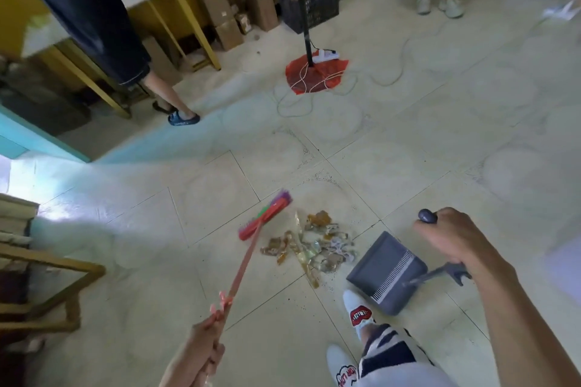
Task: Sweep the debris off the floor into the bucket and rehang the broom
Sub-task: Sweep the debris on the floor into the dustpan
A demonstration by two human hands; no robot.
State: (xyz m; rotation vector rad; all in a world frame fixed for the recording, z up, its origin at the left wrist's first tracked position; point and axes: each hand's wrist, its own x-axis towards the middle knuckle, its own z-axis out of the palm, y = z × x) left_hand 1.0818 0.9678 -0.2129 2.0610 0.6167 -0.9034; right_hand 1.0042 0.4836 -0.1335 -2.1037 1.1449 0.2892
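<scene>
Left hand (202, 341) gripping broom (251, 242) handle; head resting left of debris (309, 245) pile on floor (440, 141). Right hand (452, 239) clasping dustpan (385, 272) handle, mouth facing pile. Best: short low strokes rightward, pan edge pressing flat.

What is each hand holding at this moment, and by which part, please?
The left hand grips the broom by its red handle's upper end; the right hand holds the grey dustpan by the top of its upright handle.
</scene>
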